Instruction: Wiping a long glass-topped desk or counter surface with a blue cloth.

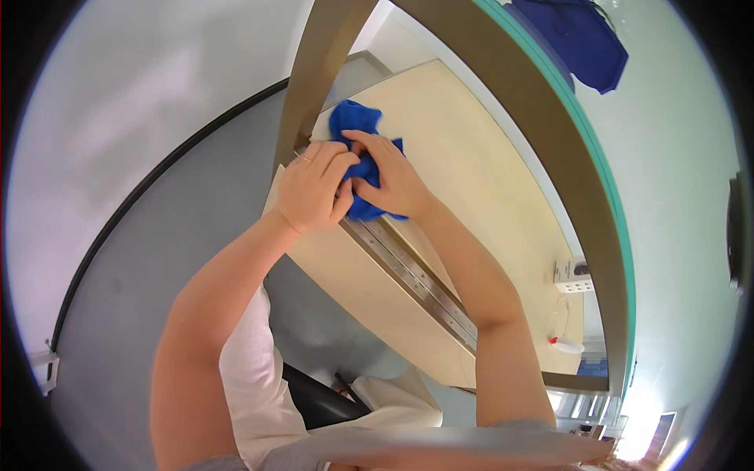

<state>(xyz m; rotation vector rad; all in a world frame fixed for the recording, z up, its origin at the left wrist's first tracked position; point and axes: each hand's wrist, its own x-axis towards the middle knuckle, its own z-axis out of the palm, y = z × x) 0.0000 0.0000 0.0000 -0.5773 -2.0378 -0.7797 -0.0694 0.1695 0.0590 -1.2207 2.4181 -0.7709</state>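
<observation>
Cloth (pixel 355 117) lies bunched on cream tabletop (pixel 455 149) above grey floor (pixel 184 243).

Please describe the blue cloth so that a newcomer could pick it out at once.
Find the cream board inside the metal frame, then go to its upper-left part. There, where the right hand and left hand meet, lies the blue cloth. Its bright, crumpled folds set it apart from the smooth board and the dark-blue item at upper right.

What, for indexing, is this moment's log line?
left hand: touching blue cloth; right hand: on cloth; cloth: bunched; metal strip: nearby
</observation>
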